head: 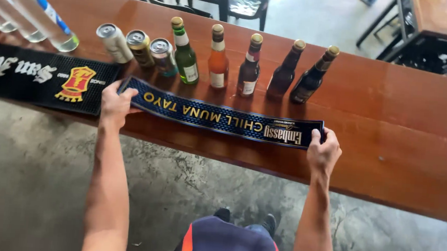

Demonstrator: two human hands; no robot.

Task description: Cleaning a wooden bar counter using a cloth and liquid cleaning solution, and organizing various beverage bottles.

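We are looking down at a long wooden bar counter and we are seeing both bare hands gripping one narrow dark blue rubber bar mat at its two ends. The left hand is closing on the mat's left end — fingers curled over the top edge, thumb side on the mat face. The right hand is pinching the right end, fingers wrapped round the short edge, knuckles toward us. The mat is lying flat on the counter near its front edge, running slightly downhill from left to right in the view, with yellow and white lettering on it.

Just behind the mat we are seeing a row of drinks standing upright: three cans at the left, then a green glass bottle, an orange bottle, a dark red-brown bottle and two dark brown bottles — the bottles are capped. To the left of the blue mat, touching or nearly touching its end, a wider black bar mat with a red and yellow crest is lying. Clear bottles are standing at the far left corner. Below the counter we are seeing grey concrete floor and the person's dark shoes.
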